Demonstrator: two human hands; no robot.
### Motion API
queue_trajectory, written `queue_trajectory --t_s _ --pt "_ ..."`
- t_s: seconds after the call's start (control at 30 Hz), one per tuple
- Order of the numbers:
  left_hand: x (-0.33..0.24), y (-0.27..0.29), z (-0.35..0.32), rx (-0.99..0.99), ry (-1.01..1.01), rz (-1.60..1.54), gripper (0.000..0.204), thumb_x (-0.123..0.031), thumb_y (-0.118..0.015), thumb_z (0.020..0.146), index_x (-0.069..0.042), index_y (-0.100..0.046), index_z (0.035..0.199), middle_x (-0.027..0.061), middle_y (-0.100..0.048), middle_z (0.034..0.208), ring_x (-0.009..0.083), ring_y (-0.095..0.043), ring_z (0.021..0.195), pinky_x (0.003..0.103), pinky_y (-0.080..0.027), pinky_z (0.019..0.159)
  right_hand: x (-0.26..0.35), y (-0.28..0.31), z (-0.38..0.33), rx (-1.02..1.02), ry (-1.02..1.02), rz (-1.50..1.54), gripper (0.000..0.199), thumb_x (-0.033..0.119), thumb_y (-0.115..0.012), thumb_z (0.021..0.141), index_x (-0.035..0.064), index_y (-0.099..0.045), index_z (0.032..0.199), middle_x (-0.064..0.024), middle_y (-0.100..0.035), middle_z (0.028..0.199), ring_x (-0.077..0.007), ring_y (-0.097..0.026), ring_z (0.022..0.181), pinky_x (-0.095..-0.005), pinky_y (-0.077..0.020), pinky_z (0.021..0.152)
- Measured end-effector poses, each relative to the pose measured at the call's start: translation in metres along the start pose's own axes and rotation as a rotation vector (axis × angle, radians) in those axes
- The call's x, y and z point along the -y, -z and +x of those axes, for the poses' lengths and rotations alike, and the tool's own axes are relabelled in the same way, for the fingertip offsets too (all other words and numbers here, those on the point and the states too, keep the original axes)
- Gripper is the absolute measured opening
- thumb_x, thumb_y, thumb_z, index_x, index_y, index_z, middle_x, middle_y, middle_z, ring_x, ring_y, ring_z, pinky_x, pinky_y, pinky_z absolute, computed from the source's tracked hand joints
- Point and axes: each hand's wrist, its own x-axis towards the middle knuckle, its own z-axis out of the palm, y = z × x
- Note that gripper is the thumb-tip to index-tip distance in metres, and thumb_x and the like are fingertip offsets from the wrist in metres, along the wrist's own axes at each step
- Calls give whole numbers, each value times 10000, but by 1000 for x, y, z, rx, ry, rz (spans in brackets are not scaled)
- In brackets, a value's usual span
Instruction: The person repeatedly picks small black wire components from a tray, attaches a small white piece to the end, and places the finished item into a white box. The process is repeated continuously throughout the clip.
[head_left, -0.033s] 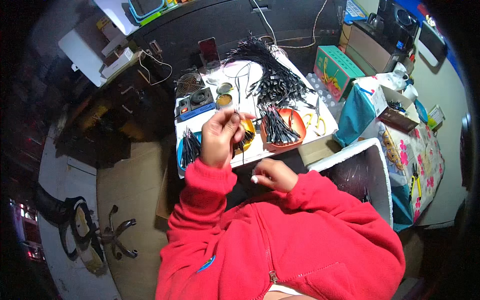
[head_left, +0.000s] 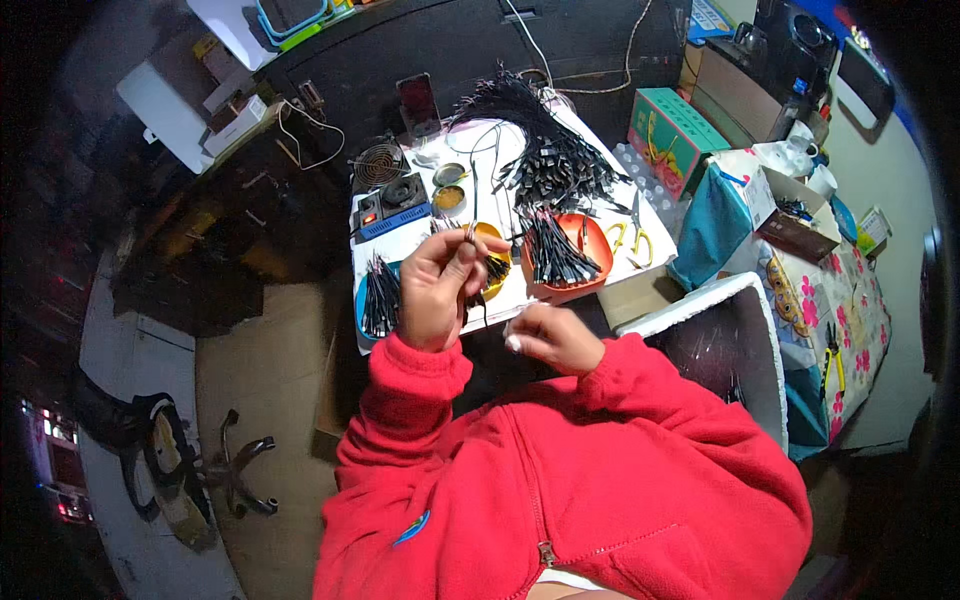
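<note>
Above the table's near edge, my left hand (head_left: 436,290) is closed, thumb against fingers, on a thin black cable (head_left: 485,312) whose end hangs below the fingers. To its right and a little lower, my right hand (head_left: 556,338) is curled in, with white on a fingertip. Whether it pinches anything is hidden. Behind my left hand stands a yellow bowl (head_left: 497,246) of black cables. An orange bowl (head_left: 601,268) to the right bears a bundle of cables with connector ends (head_left: 552,250). Left of my hand, more cables (head_left: 380,300) lie in a blue bowl (head_left: 361,318).
A large heap of black cables (head_left: 560,150) covers the table's far right. Yellow-handled scissors (head_left: 640,245) lie beside the orange bowl. At the left are a blue box with a lit red switch (head_left: 395,222), a round tin (head_left: 449,198) and a fan (head_left: 380,166). A white foam box (head_left: 770,330) stands right.
My right hand has risen slightly. My left hand has turned a little and stays closed on the cable.
</note>
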Motion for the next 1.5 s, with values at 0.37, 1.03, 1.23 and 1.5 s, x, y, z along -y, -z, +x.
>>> queue_trajectory --t_s 0.37,1.03,1.23,1.5 --pt "23 0 -118 98 173 22 130 -103 -547 935 16 -592 912 182 -664 1009 91 -535 670 210 -444 613 58 22 12 -36 -184 989 135 127 -627 893 17 -596 964 -25 -603 854 -64 -539 747 -191 -424 635" --pt "23 -49 -121 -319 -50 171 197 -51 -571 918 27 -633 1088 87 -658 1033 83 -589 833 196 -476 687 71 -16 -38 -367 161 -27 137 49 -702 765 19 -588 835 -114 -597 767 -246 -601 659 -314 -489 598" --pt "20 -52 -128 -313 -19 191 170 -84 -598 908 21 -653 1029 45 -669 874 73 -592 722 177 -443 621 65 7 -43 -163 5 338 74 -5 -627 864 -14 -559 894 -16 -597 840 -57 -565 800 -202 -469 687" --pt "20 -53 -135 -246 25 262 177 -97 -580 924 29 -641 1032 85 -674 798 71 -572 637 174 -421 564 68 14 -47 -75 -14 664 103 25 -589 900 -24 -580 991 -45 -626 935 -92 -596 870 -223 -482 777"
